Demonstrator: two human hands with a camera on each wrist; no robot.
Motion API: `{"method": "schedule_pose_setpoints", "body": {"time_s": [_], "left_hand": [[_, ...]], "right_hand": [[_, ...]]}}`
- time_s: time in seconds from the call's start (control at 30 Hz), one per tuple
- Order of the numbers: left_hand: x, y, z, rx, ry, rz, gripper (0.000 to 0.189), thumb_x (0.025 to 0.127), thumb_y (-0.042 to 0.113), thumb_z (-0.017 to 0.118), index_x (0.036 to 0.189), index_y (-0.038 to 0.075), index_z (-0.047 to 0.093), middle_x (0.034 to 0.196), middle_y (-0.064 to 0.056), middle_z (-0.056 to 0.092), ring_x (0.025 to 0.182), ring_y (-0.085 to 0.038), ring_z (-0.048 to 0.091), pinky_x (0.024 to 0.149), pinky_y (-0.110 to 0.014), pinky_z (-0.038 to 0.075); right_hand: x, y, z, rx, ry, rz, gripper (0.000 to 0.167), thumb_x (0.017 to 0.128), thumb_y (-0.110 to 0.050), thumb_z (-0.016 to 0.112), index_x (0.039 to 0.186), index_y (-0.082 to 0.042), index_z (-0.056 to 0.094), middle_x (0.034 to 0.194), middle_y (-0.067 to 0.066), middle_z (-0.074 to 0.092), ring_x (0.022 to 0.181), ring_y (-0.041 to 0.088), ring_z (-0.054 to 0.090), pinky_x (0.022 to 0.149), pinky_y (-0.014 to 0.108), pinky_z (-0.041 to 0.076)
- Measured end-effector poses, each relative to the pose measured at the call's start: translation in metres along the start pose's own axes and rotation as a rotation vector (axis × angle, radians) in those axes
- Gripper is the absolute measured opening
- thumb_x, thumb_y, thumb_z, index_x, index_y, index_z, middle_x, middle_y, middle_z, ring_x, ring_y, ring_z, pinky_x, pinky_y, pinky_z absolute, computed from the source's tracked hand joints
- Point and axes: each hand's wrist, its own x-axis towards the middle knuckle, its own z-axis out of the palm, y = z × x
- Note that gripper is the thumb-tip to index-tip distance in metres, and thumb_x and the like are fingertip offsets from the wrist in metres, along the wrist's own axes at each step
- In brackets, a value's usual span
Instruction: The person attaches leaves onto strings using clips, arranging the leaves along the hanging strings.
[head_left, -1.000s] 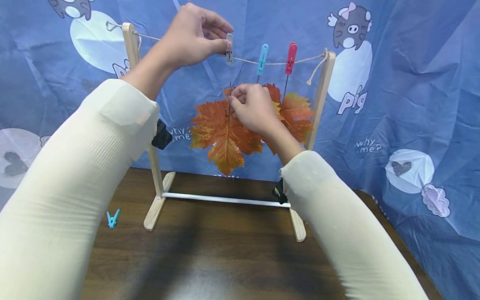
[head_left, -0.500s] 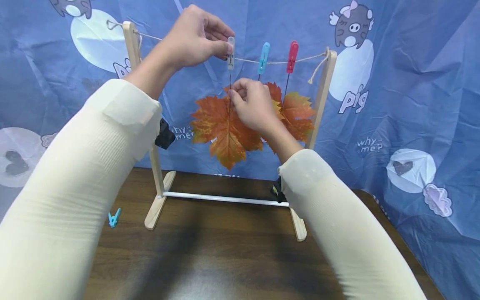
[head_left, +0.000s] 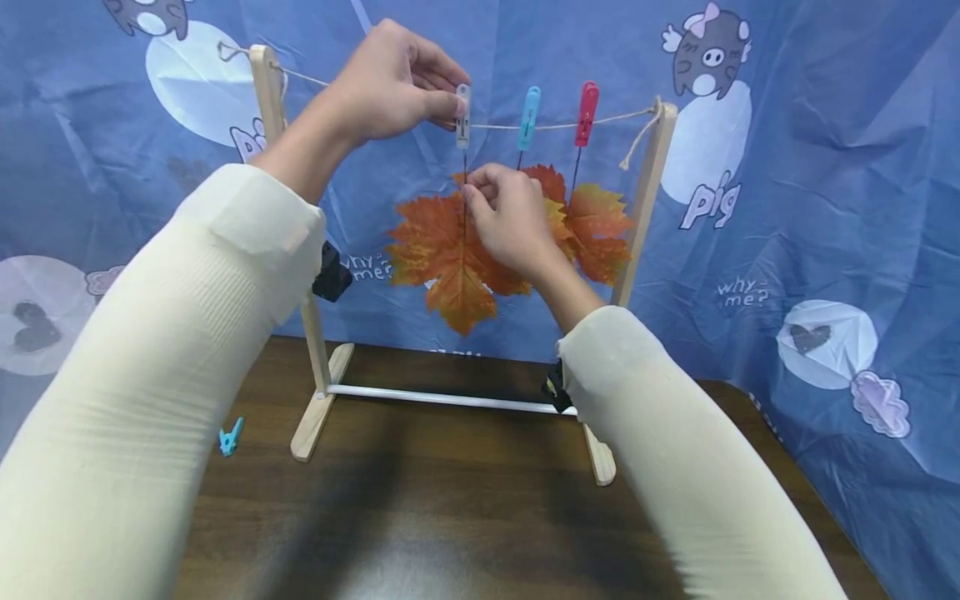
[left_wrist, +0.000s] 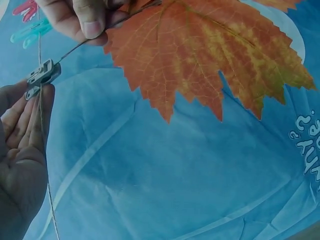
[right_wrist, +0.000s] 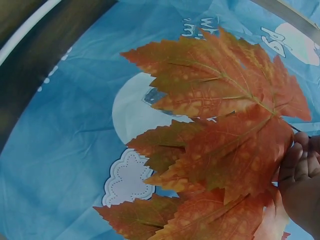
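Observation:
My left hand point(head_left: 397, 87) pinches a clear grey clothespin point(head_left: 462, 133) between thumb and fingers, upright on the string point(head_left: 491, 127). Just below, my right hand point(head_left: 513, 215) pinches the thin dark stem of an orange maple leaf point(head_left: 450, 250), which hangs with its tip down. The top of that stem point(left_wrist: 75, 49) meets the clothespin's lower end in the left wrist view. To the right, a blue clothespin point(head_left: 528, 117) and a red clothespin point(head_left: 587, 115) grip the string, each with a leaf stem under it. Their leaves point(head_left: 598, 229) overlap, partly hidden by my right hand.
A wooden stand with a left post point(head_left: 266, 92) and a right post point(head_left: 651, 192) carries the string. A white rod point(head_left: 450, 400) joins its feet. Another blue clothespin point(head_left: 230, 437) lies on the brown table point(head_left: 450, 517) at left. A blue printed cloth point(head_left: 817, 217) hangs behind.
The leaf's stem was a little below the grey clothespin and now meets its lower end. My left hand and the clothespin have come down slightly; my right hand keeps its pinch.

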Motion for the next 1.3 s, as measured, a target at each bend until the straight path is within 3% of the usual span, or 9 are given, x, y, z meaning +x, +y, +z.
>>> {"method": "schedule_pose_setpoints", "body": {"time_s": [0.23,0.97,1.3], "left_hand": [[0.0004,-0.0001,0.0019,-0.009,-0.005,0.000,0.032,0.100,0.022,0.068,0.127,0.004,0.070,0.115,-0.010,0.074,0.097,-0.015,0.074,0.092,-0.030,0.057],[-0.0001,0.0022,0.0022,-0.028,0.005,-0.001,0.032,0.101,0.021,0.067,0.127,0.003,0.069,0.113,-0.011,0.073,0.095,-0.014,0.073,0.092,-0.032,0.057],[-0.0003,0.0015,0.0007,-0.059,0.011,-0.013,0.031,0.100,0.020,0.068,0.126,0.003,0.070,0.113,-0.011,0.073,0.094,-0.014,0.073,0.091,-0.032,0.058]], "right_hand": [[0.0023,-0.0009,0.0000,0.007,0.016,-0.017,0.022,0.106,-0.019,0.058,0.110,0.000,0.069,0.089,0.008,0.071,0.071,0.016,0.060,0.064,0.027,0.048],[0.0016,-0.0049,-0.0005,-0.032,0.018,-0.017,0.023,0.107,-0.016,0.055,0.115,0.001,0.069,0.100,0.010,0.074,0.081,0.016,0.066,0.070,0.029,0.050],[0.0014,-0.0073,0.0004,-0.028,0.023,-0.016,0.023,0.108,-0.015,0.053,0.113,0.001,0.069,0.094,0.009,0.072,0.075,0.017,0.062,0.067,0.027,0.047]]}}
